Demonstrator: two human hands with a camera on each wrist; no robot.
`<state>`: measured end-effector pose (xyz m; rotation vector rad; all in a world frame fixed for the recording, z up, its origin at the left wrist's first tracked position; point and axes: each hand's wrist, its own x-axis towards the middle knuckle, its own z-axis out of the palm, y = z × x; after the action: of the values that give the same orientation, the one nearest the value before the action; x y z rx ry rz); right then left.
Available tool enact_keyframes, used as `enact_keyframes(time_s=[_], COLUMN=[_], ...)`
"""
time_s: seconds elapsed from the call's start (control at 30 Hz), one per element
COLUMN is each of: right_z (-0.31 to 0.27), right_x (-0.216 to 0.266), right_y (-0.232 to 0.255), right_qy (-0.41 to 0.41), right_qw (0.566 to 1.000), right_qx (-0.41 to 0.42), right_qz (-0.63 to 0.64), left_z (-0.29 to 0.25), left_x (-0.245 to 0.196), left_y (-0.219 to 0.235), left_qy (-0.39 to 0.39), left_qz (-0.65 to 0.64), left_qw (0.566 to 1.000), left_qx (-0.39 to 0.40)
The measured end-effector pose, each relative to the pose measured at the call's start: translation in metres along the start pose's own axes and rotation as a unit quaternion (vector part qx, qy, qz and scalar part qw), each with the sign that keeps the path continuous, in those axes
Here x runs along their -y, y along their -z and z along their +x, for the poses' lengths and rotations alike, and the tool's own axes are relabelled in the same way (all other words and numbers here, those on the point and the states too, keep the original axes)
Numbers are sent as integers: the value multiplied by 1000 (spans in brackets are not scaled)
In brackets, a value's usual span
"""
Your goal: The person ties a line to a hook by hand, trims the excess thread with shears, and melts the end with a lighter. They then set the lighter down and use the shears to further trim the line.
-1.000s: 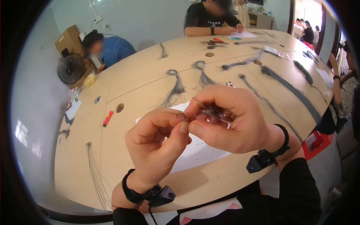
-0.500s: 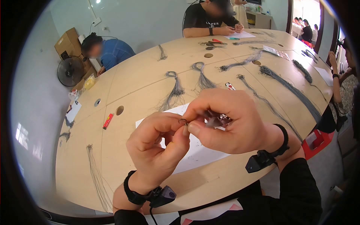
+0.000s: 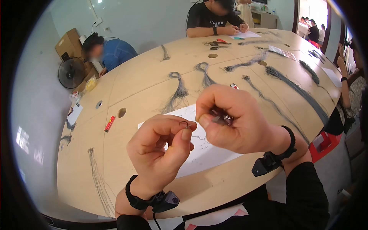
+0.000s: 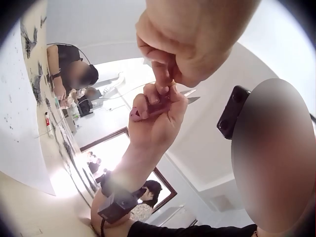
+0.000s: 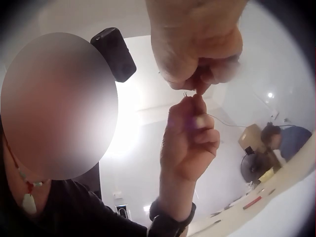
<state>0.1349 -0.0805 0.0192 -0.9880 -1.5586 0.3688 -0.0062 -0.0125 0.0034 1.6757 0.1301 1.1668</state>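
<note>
My left hand (image 3: 159, 143) pinches a small dark fish hook (image 3: 184, 124) between thumb and forefinger, its bend standing above the fingertips. Just to the right and slightly higher is my right hand (image 3: 235, 120), its fingers curled around small pink-handled scissors (image 4: 157, 109). In the left wrist view the scissor blades (image 4: 193, 100) stick out past the right hand's thumb side. A thin line (image 4: 118, 94) trails away from the fingertips there. Fingers hide most of the hook's shank and part of the scissors.
Under the hands lies white paper (image 3: 199, 166) with small dark bits. Looped line bundles (image 3: 179, 90) and a thick grey bundle (image 3: 297, 92) lie beyond it. A red lighter (image 3: 110, 124) is at left. A person (image 3: 214, 21) sits across the table (image 3: 145, 88).
My right hand was fingertip to fingertip with the left at the hook; now it has drawn off a little to the right. The left hand keeps its pinch and has barely moved.
</note>
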Motion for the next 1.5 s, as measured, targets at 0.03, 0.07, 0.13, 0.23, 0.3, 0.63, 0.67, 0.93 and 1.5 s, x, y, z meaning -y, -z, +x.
enact_keyframes(time_s=[0.03, 0.07, 0.13, 0.23, 0.3, 0.63, 0.67, 0.93, 1.5], right_z=[0, 1, 2, 2, 2, 2, 1, 6, 4], right_x=[-1, -3, -3, -2, -3, -5, -5, -10, -13], right_y=[0, 1, 2, -1, -2, -1, -1, 2, -3], right_qy=[-1, 35, 72, 126, 137, 128, 85, 224, 355], right_qw=[1000, 999, 994, 987, 985, 982, 990, 952, 900], right_qx=[1, 2, 4, -18, -29, -2, 9, -44, -57], right_qz=[2, -42, -87, -100, -104, -140, -116, -205, -247], left_z=[0, 0, 1, 2, 3, 1, -1, 2, -1], left_x=[-1, -2, 0, 1, 2, 1, 1, -7, -6], left_y=[1, 2, 5, 5, 6, -1, -3, -1, 0], left_qy=[6, 9, 3, -19, -39, -7, 15, 112, 29], left_qz=[5, 9, 12, 34, 54, 53, 28, -84, -60], left_qw=[1000, 1000, 1000, 999, 998, 998, 999, 990, 998], left_qx=[-2, -2, -1, 1, -1, 38, 29, -11, 15])
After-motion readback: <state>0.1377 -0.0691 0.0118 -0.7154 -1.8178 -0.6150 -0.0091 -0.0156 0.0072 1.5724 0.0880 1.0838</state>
